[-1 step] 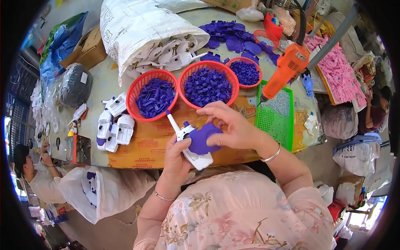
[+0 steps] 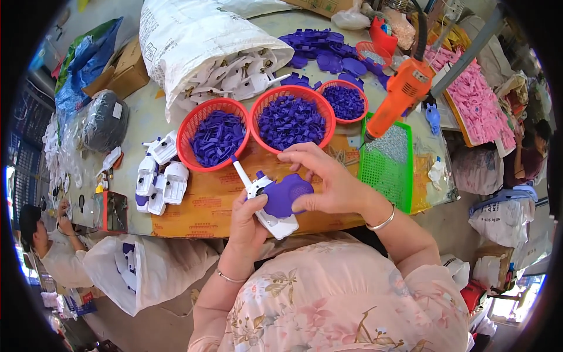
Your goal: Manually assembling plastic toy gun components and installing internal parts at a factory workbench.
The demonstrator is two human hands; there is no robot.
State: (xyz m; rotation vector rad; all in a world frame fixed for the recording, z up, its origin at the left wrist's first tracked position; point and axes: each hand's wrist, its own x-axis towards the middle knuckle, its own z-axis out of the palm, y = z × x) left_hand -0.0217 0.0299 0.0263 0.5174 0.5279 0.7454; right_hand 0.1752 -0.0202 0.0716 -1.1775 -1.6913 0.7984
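Observation:
Over the table's near edge, my left hand point(image 2: 245, 218) is closed around a white plastic housing point(image 2: 277, 225) with a long thin purple-tipped arm sticking out. A flat, rounded purple plastic cover point(image 2: 284, 197) lies over the housing's upper part, tilted. My left thumb rests at its left edge. From the right, my right hand point(image 2: 328, 180) holds the cover's right edge, thumb in front and index finger stretched above; its other fingertips are partly hidden. Behind my hands stand red baskets point(image 2: 186, 144) of small purple parts.
An orange power screwdriver point(image 2: 399, 97) hangs above a green basket point(image 2: 369, 176) of screws. At left lie several white housings point(image 2: 153, 185). A white sack point(image 2: 182, 41) of white parts and loose purple covers point(image 2: 316, 44) occupy the back. Another person point(image 2: 41, 237) sits far left.
The purple cover has turned slightly, and my right thumb has shifted a little left and down along its edge. My left hand has barely moved.

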